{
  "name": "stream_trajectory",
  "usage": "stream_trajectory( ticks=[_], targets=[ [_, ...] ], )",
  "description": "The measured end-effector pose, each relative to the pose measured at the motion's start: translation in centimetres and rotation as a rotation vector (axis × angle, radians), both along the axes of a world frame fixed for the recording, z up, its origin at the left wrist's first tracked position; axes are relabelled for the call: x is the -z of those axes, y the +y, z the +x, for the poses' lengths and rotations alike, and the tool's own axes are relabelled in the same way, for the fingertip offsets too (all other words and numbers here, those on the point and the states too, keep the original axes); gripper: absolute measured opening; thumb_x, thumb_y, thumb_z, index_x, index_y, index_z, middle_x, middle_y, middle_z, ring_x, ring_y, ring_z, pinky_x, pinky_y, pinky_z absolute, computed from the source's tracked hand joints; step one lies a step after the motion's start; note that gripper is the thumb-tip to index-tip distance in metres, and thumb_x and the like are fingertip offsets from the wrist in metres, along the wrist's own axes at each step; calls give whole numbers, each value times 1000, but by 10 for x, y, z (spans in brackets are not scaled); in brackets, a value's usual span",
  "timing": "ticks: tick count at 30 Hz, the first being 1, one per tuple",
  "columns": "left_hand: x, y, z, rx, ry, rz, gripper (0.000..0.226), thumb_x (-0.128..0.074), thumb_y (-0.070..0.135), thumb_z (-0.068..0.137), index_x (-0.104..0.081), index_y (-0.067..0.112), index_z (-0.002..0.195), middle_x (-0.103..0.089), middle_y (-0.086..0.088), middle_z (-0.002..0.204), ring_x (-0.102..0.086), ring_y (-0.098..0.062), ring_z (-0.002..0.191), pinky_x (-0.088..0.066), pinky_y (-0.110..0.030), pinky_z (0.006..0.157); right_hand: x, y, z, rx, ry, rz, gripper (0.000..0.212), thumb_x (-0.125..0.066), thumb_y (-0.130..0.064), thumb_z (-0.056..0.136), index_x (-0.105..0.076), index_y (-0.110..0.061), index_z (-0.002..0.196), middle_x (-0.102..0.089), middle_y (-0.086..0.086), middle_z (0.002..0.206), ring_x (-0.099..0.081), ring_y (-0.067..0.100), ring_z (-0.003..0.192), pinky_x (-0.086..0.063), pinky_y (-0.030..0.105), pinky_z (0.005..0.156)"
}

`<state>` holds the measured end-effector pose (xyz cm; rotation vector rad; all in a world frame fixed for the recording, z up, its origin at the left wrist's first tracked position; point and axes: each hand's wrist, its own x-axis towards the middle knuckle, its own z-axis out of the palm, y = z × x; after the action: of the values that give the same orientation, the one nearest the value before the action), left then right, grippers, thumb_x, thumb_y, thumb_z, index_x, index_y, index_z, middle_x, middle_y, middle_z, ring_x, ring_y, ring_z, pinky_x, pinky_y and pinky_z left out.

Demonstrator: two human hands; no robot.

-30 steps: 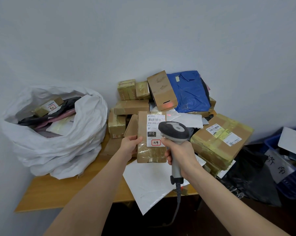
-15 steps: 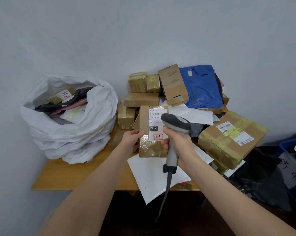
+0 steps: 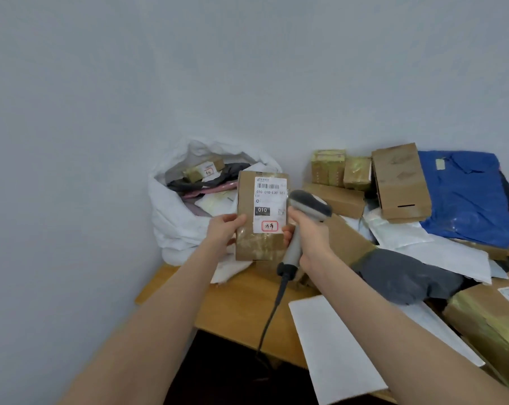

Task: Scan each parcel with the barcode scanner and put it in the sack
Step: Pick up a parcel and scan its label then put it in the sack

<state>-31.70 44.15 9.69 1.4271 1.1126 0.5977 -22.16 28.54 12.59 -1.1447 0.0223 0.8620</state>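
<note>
My left hand (image 3: 224, 229) grips the left edge of a flat cardboard parcel (image 3: 247, 200) with a white barcode label, held upright with the label facing me. Just behind it stands the white sack (image 3: 171, 223), open at the top, with several parcels inside. My right hand (image 3: 311, 238) grips the handle of the grey barcode scanner (image 3: 306, 204), whose head sits at the parcel's right edge. The scanner's cable (image 3: 271, 314) hangs down past the table edge.
A wooden table (image 3: 238, 311) carries a heap of parcels to the right: cardboard boxes (image 3: 399, 182), a blue bag (image 3: 466, 200), a grey bag (image 3: 405, 276), white mailers (image 3: 335, 346) and a taped box (image 3: 487, 320). A pale wall rises behind and to the left.
The parcel has moved left and up, from in front of the box heap to in front of the sack. Both hands moved with it, the scanner staying beside the label.
</note>
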Motion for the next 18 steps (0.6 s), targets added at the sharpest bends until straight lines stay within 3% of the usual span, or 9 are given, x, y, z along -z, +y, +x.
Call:
stream_trajectory(
  ticks=[5, 7, 9, 13, 15, 18],
  targets=[
    [-41, 109, 6, -114, 21, 311, 49, -70, 30, 86, -60, 2, 125, -66, -14, 119, -63, -31, 108, -50, -47, 96, 2, 87, 12, 17, -7, -6, 23, -75, -24, 83, -62, -8, 94, -63, 0, 46, -57, 8, 38, -50, 20, 45],
    [-52, 159, 15, -107, 83, 468, 47, -69, 34, 85, -62, 6, 123, -67, -9, 118, -63, -26, 109, -49, -40, 97, 12, 126, 19, 43, -10, -30, 21, -76, -24, 83, -63, -8, 90, -64, 1, 51, -58, 9, 40, -51, 20, 46],
    [-60, 206, 27, -99, 189, 628, 45, -67, 40, 85, -63, 13, 121, -67, -3, 118, -62, -21, 110, -44, -29, 90, 22, 167, 28, 88, -8, -75, 21, -78, -24, 82, -65, -9, 85, -66, 3, 56, -60, 11, 45, -52, 22, 49],
    [-50, 275, 51, -13, 455, 853, 36, -63, 45, 87, -64, 17, 109, -67, -5, 112, -61, -26, 105, -43, -32, 80, 53, 233, 45, 188, -42, -197, 21, -81, -24, 78, -66, -9, 80, -69, 2, 57, -66, 15, 55, -54, 28, 57],
    [-31, 292, 65, 126, 627, 843, 33, -60, 47, 87, -61, 17, 100, -67, -7, 105, -61, -27, 99, -44, -32, 76, 72, 254, 51, 228, -95, -303, 32, -84, -27, 74, -67, -6, 92, -72, 2, 71, -69, 18, 69, -57, 33, 67],
    [-12, 304, 91, 410, 798, 774, 37, -58, 49, 87, -57, 12, 94, -66, -8, 98, -60, -25, 90, -45, -31, 72, 96, 274, 59, 240, -186, -488, 67, -89, -33, 66, -58, -6, 119, -66, 9, 112, -62, 32, 106, -52, 45, 93]
  ],
)
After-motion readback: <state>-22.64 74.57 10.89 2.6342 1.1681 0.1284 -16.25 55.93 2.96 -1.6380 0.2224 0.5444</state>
